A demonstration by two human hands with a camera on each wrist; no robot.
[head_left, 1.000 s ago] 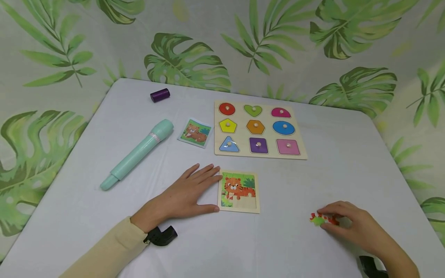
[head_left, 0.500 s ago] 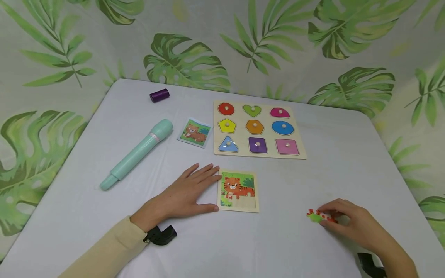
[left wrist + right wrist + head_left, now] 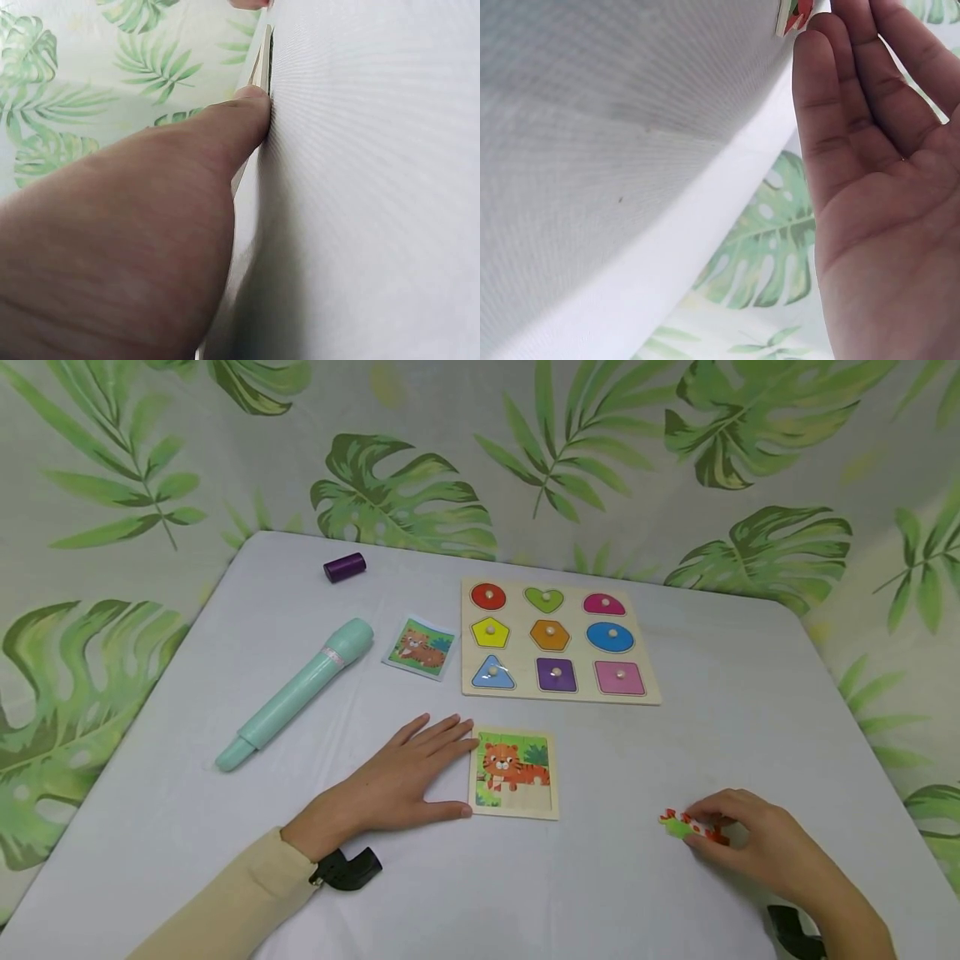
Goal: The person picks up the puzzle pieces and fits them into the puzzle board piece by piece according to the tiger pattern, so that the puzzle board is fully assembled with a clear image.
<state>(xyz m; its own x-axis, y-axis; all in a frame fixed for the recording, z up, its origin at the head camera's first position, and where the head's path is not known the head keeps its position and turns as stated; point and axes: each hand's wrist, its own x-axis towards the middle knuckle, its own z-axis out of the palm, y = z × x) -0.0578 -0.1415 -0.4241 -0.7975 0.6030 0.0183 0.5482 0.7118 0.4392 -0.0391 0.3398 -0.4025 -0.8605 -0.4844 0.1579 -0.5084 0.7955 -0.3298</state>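
In the head view, a square wooden puzzle tray (image 3: pixel 529 798) lies near the middle of the table with a tiger picture; its lower right part is bare wood. My left hand (image 3: pixel 393 781) lies flat with fingers spread, fingertips and thumb at the tray's left edge. In the left wrist view the thumb (image 3: pixel 240 124) is against the edge. Off to the right, my right hand (image 3: pixel 768 843) pinches a small red, green and white puzzle piece (image 3: pixel 681 827) between thumb and fingers, low over the cloth. Only a corner of a piece (image 3: pixel 798 13) shows in the right wrist view.
Behind the tray lies a board of knobbed shapes (image 3: pixel 650 681), with a tiger picture card (image 3: pixel 422 647) on its left. A mint-green tube with a wider end (image 3: pixel 296 693) lies further left, and a purple cylinder (image 3: pixel 345 567) near the back edge.
My right hand has shifted slightly left with the puzzle piece, which has turned a little in the fingers. The left hand and the tray have stayed in place.
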